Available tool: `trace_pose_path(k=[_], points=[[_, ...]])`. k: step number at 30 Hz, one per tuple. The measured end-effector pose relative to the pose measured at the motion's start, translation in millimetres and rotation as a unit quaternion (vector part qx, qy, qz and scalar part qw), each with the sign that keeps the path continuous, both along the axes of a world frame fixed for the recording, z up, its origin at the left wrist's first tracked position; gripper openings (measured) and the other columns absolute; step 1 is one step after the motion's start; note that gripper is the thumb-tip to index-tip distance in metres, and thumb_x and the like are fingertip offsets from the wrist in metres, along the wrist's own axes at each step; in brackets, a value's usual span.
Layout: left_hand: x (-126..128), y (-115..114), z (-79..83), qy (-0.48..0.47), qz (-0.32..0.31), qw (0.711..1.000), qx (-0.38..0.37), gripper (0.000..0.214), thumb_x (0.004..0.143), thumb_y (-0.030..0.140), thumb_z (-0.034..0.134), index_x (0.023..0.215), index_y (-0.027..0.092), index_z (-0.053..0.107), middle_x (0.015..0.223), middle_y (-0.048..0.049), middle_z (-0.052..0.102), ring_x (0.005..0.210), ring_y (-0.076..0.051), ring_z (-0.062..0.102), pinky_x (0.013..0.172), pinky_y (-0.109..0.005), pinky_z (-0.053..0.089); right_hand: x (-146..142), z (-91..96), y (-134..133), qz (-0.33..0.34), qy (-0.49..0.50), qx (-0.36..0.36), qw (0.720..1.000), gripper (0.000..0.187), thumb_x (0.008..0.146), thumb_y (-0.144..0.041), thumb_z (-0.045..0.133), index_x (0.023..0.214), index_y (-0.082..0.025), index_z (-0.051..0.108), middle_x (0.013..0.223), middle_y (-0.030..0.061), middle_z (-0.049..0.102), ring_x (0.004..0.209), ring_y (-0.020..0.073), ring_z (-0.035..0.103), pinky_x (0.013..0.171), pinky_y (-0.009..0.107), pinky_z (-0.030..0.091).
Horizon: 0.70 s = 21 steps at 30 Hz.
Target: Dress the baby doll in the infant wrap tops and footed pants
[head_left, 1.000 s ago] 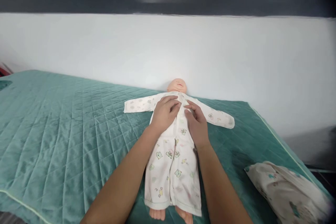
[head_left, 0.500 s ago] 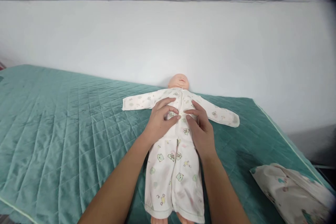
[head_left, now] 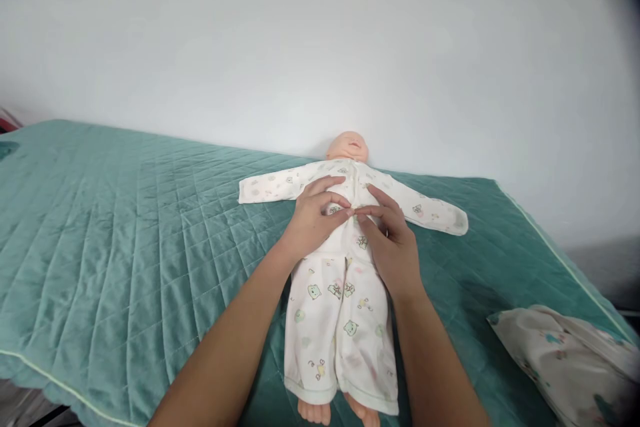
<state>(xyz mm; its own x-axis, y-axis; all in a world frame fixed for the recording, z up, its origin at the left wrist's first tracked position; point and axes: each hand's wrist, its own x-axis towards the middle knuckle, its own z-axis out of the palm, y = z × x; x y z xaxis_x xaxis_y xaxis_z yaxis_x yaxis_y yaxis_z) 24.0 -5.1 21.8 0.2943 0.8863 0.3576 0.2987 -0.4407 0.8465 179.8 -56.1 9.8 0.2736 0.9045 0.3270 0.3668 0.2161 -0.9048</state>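
Fingers (head_left: 332,199) pinch the outfit (head_left: 345,243) stretched lengthwise, collar (head_left: 355,162) toward the wall (head_left: 320,60).

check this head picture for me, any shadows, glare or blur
Head view: soft brightening on the white wall above the doll, no harsh glare; head view: dim shadow on the green quilt left of the patterned bundle, which blurs toward the right edge; head view: top-right corner darkens; head view: prints on the outfit fairly clear.
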Motion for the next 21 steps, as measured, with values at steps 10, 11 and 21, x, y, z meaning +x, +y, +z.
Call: trace_pose_path(k=[10, 11, 21], points=[[1.2, 4.3, -2.5, -0.014, -0.007, 1.000, -0.014, 0.008, 0.086, 0.018, 0.070, 0.080, 0.025, 0.070, 0.148, 0.0016, 0.057, 0.152, -0.023, 0.032, 0.124, -0.050, 0.035, -2.1, 1.0, 0.2, -0.016, -0.008, -0.006, 1.000, 0.016, 0.086, -0.037, 0.067, 0.096, -0.025, 0.071, 0.148, 0.0029, 0.055, 0.071, 0.0128, 0.051, 0.073, 0.037, 0.047], [1.0, 4.2, -2.6, -0.017, -0.006, 1.000, -0.013, 0.009, 0.086, 0.017, 0.070, 0.080, 0.024, 0.070, 0.148, 0.0016, 0.057, 0.152, -0.023, 0.032, 0.125, -0.050, 0.033, -2.2, 0.8, 0.1, -0.016, -0.009, -0.004, 1.000, 0.016, 0.086, -0.037, 0.067, 0.097, -0.025, 0.070, 0.147, 0.0027, 0.055, 0.074, 0.0137, 0.053, 0.073, 0.036, 0.047], [-3.6, 2.3, -3.0, -0.075, -0.024, 0.996, -0.046, 0.007, 0.087, 0.021, 0.068, 0.083, 0.025, 0.070, 0.147, 0.0027, 0.058, 0.152, -0.022, 0.032, 0.128, -0.051, 0.022, -0.1, 1.2, -1.6, 0.003, 0.022, 0.001, 1.000, 0.017, 0.086, -0.034, 0.069, 0.101, -0.030, 0.077, 0.148, -0.0003, 0.055, 0.122, 0.0257, 0.058, 0.094, 0.044, 0.050]])
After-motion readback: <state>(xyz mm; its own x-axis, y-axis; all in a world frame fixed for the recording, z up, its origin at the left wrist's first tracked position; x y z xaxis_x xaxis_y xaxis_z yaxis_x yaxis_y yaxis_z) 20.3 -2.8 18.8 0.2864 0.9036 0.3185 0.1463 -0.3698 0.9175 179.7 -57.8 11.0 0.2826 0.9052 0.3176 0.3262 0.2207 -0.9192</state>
